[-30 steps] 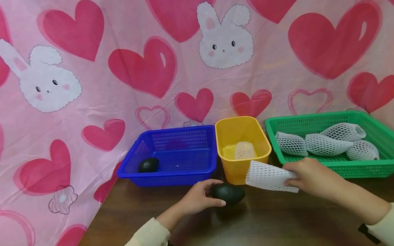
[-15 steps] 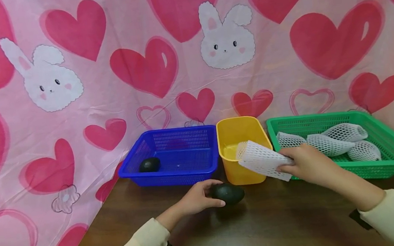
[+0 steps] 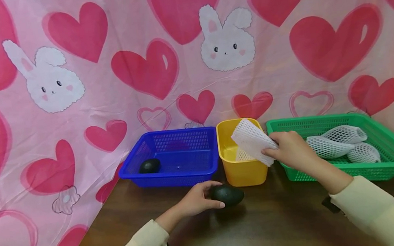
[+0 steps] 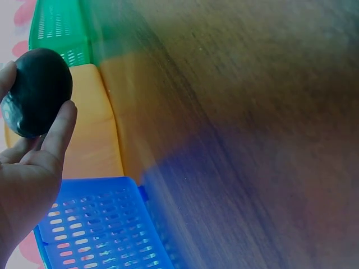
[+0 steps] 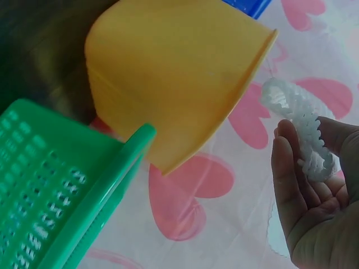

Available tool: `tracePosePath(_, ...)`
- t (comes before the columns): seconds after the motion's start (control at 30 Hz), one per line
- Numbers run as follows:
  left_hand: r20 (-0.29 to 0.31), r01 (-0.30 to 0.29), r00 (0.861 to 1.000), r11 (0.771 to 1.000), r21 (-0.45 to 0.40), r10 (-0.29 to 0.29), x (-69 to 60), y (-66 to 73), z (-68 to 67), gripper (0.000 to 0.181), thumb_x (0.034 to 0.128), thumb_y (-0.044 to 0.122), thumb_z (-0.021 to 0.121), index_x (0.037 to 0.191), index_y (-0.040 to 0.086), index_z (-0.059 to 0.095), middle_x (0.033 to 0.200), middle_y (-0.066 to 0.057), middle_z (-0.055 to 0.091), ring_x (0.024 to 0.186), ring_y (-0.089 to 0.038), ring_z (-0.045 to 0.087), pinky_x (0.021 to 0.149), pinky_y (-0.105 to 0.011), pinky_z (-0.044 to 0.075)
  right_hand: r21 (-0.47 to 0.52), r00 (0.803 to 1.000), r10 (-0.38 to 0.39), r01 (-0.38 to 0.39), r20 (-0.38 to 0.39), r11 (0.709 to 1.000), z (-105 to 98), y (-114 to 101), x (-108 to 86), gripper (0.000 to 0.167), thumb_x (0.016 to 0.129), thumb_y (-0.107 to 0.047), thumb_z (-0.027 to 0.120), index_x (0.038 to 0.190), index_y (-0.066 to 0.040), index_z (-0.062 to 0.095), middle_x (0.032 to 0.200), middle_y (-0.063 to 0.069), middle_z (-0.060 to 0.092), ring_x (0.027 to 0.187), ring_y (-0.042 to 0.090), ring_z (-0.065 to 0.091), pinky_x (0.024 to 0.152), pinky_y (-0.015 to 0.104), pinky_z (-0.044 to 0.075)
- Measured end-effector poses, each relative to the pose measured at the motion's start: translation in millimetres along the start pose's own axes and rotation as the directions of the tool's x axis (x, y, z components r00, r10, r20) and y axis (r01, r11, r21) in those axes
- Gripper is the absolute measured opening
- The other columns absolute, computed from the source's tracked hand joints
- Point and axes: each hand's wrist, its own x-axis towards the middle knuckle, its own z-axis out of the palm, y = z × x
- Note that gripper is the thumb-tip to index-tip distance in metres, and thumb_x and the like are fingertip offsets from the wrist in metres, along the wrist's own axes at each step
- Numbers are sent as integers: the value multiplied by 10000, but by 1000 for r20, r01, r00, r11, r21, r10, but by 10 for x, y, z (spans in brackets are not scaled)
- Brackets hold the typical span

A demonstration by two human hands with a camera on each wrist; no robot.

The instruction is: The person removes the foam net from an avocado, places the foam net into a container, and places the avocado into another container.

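Note:
Between its fingers and thumb, the left hand (image 3: 198,200) grips a dark green avocado (image 3: 228,195) low over the table in front of the baskets. In the left wrist view the fingers curl round the same avocado (image 4: 40,92). The right hand (image 3: 291,148) pinches a white foam net sleeve (image 3: 252,140) over the yellow bin (image 3: 246,173); the sleeve looks flattened. In the right wrist view, thumb and fingers hold the sleeve (image 5: 305,126) by its end. Another net sleeve (image 3: 242,155) lies inside the yellow bin, partly hidden.
A blue basket (image 3: 178,180) at the left holds one avocado (image 3: 149,165). On the right, a green basket (image 3: 390,164) holds several net-wrapped items (image 3: 329,147), partly behind the right hand. All three containers stand along the back of the wooden table (image 3: 254,231), before a heart-patterned cloth.
The right hand has carried the net sleeve up and leftward, from in front of the yellow bin to over it. The left hand and its avocado have hardly moved.

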Motion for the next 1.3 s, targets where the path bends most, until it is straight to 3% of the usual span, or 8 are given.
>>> tracePosePath(0.33, 6, -11, 1000, 1000, -10, 11, -7, 18, -3, 522, 804, 189, 814, 1275, 108, 602, 1141, -1, 657, 946, -135, 645, 812, -289, 531, 34, 994, 108, -107, -30, 994, 192, 8, 320, 368, 832, -235, 783, 1017, 55, 655, 874, 168, 671, 687, 267, 575, 542, 341, 547)
tracePosePath(0.53, 4, 0, 1000, 1000, -3, 0, -20, 7, -15, 524, 807, 194, 812, 1279, 113, 600, 1146, 5, 659, 952, -134, 644, 820, -295, 529, 81, 983, 185, -183, -12, 980, 310, 23, 506, 425, 838, -224, 772, 1099, 85, 641, 945, 212, 670, 726, 288, 638, 574, 349, 563)
tracePosePath(0.87, 11, -51, 999, 999, -4, 51, -11, -20, -26, 546, 809, 187, 808, 1290, 58, 583, 1142, -38, 661, 962, -137, 647, 794, -290, 535, 100, 963, 268, -271, 40, 958, 469, 54, 739, 428, 857, -252, 746, 1114, 73, 636, 927, 185, 673, 677, 244, 642, 569, 307, 547)
tracePosePath(1.07, 4, -48, 999, 999, 10, 48, 1, -38, -38, 549, 803, 186, 814, 1289, 68, 587, 1140, -26, 664, 953, -126, 646, 788, -282, 534, 179, 933, 344, -358, 105, 916, 557, 45, 833, 402, 862, -242, 740, 1083, 67, 605, 930, 179, 665, 679, 244, 654, 588, 306, 554)
tracePosePath(1.3, 1, -44, 999, 999, 4, 44, 6, -38, -47, 549, 802, 181, 815, 1288, 66, 588, 1143, -31, 662, 965, -131, 644, 786, -280, 534, 233, 896, 425, -444, 130, 865, 663, -2, 907, 357, 856, -203, 742, 1039, 69, 599, 904, 181, 659, 677, 260, 661, 598, 314, 562)
